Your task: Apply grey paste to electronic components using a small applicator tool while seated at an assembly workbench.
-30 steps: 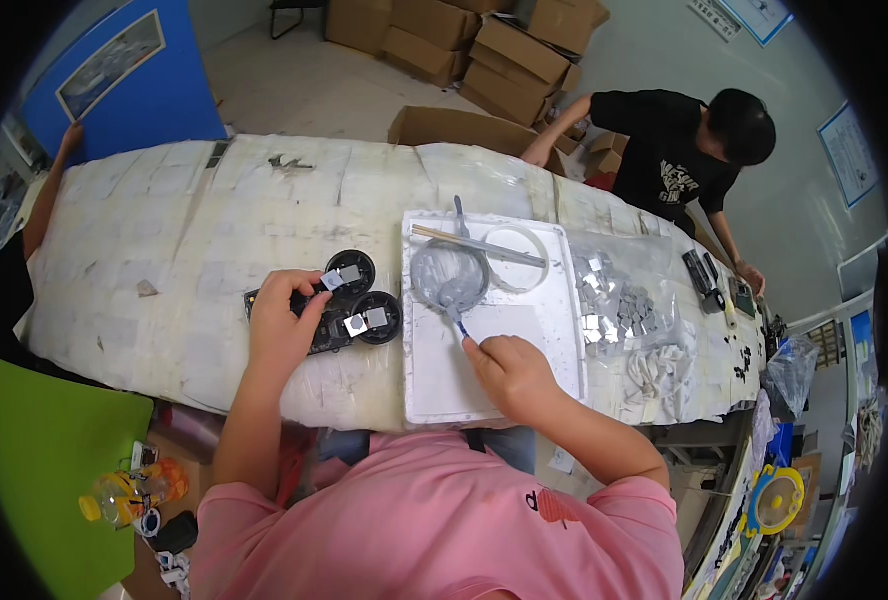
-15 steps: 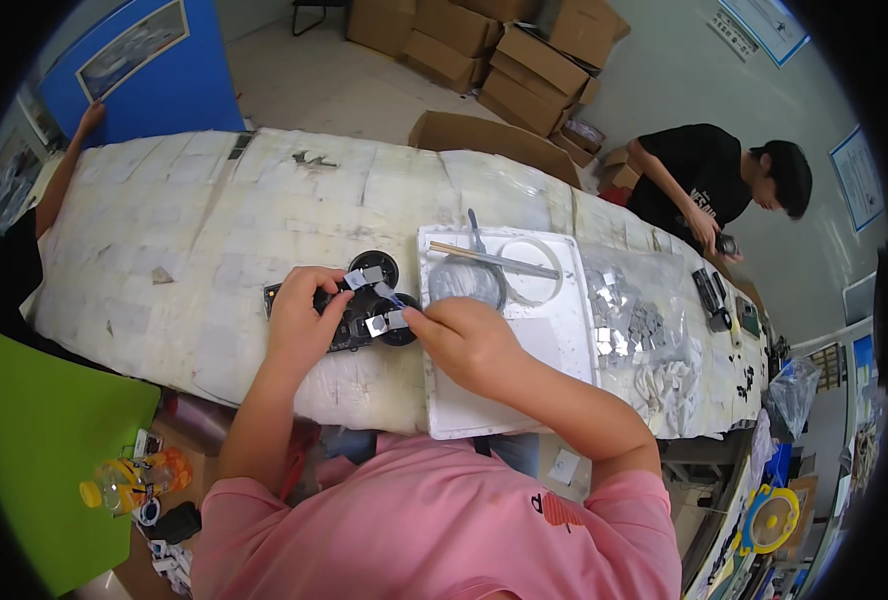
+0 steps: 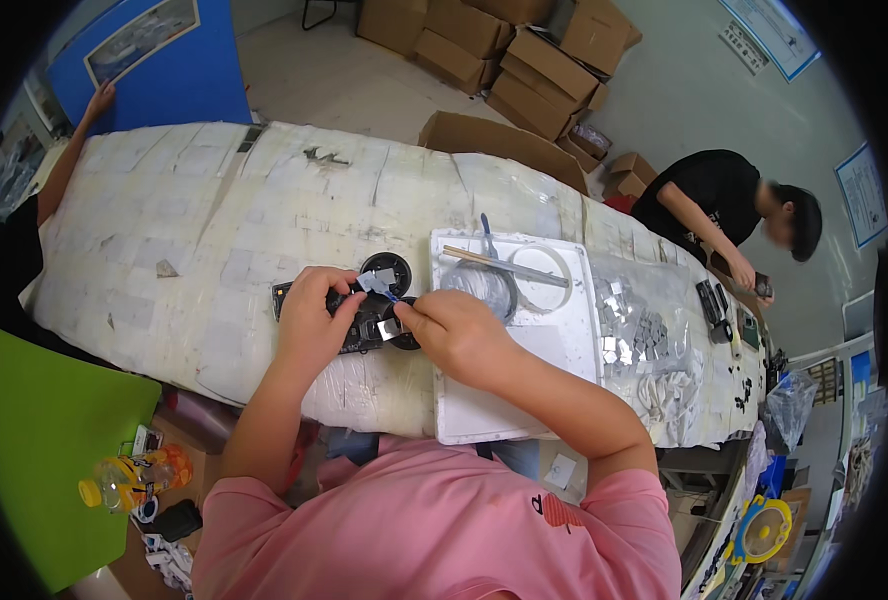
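Note:
A black device (image 3: pixel 362 334) with two round black parts (image 3: pixel 388 268) lies on the covered table in front of me. My left hand (image 3: pixel 314 308) is closed over its left side, pinching a small pale plate (image 3: pixel 372 283) between thumb and index finger. From the right, my right hand (image 3: pixel 461 335) grips a thin blue tool (image 3: pixel 392 296); its tip, smeared whitish, meets the plate. Whether it is a brush or a spatula cannot be made out. A shiny square metal piece (image 3: pixel 389 329) sits on the device near my right fingertips.
Right of the device, a white foam tray (image 3: pixel 574 370) holds a round dish of grey paste (image 3: pixel 484 285), a tape-like ring (image 3: pixel 564 262) and sticks. Beyond lies a clear bag of small metal squares (image 3: pixel 634 325). A co-worker (image 3: pixel 714 210) stands at the far right; another person's arm (image 3: pixel 64 165) is at left.
The blue tool's tip has moved onto the pale plate in my left fingers. The whole view has shifted slightly. The co-worker at right has lowered their hands and the held object.

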A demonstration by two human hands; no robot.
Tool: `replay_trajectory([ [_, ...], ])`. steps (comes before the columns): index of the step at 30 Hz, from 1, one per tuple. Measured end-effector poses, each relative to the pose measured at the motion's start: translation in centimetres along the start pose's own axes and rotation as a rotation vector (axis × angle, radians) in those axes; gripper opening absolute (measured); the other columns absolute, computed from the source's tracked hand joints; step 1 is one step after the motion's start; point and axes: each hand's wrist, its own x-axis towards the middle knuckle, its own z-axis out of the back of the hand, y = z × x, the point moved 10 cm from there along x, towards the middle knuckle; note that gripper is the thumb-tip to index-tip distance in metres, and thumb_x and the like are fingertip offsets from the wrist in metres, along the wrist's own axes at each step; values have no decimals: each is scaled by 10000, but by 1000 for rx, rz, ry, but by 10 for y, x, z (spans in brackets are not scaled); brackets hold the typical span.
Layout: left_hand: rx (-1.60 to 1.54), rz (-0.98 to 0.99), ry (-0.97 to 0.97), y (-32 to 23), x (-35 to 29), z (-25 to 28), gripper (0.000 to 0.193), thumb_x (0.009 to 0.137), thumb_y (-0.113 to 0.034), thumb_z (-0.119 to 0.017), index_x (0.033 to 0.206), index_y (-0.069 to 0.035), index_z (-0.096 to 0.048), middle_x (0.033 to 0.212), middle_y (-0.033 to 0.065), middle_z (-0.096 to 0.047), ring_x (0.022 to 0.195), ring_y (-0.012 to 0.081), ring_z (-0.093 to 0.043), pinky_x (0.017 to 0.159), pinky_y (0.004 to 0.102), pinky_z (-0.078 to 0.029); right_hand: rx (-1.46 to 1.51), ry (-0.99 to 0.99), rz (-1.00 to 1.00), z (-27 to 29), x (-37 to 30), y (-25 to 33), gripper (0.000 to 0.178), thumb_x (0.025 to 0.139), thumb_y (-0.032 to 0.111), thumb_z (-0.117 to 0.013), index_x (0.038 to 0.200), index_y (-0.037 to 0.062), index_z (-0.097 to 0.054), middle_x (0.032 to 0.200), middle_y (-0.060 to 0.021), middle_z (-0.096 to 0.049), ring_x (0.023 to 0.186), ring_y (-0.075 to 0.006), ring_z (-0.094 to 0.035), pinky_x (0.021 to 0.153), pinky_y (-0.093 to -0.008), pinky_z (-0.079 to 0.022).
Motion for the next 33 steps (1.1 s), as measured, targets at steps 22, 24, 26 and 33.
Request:
replay_trajectory([
  [22,-48,-25,-47,0,-1,2,221,756,-10,-716,827,-30,-508,918,113,-662,862,291,-602,764,371,-476,-68,-4,-44,-7,2,1,294,736,48,-658,1025,-8,-668,832,-91,-597,718,-256,-602,595,-362,-483],
  [24,-45,-30,-43,-1,-1,1,221,756,-9,-714,824,-32,-505,917,114,-663,863,291,-604,764,370,-477,-81,22,-52,-9,-2,3,288,745,49,-657,1027,-8,-668,833,-91,-597,718,-258,-601,595,-363,-482],
  [26,-40,-29,-43,-1,-1,2,221,755,-7,-714,824,-32,-505,917,115,-662,863,291,-604,764,371,-477,-99,87,-58,-10,-4,6,254,761,52,-656,1005,-14,-669,828,-95,-596,718,-260,-602,595,-364,-482],
  [33,-27,-31,-43,-4,0,3,230,746,-6,-718,832,-30,-505,929,114,-656,865,290,-606,768,368,-476,-105,-32,-47,15,-10,7,228,752,37,-663,971,-26,-665,785,-100,-587,694,-265,-590,578,-369,-468],
])
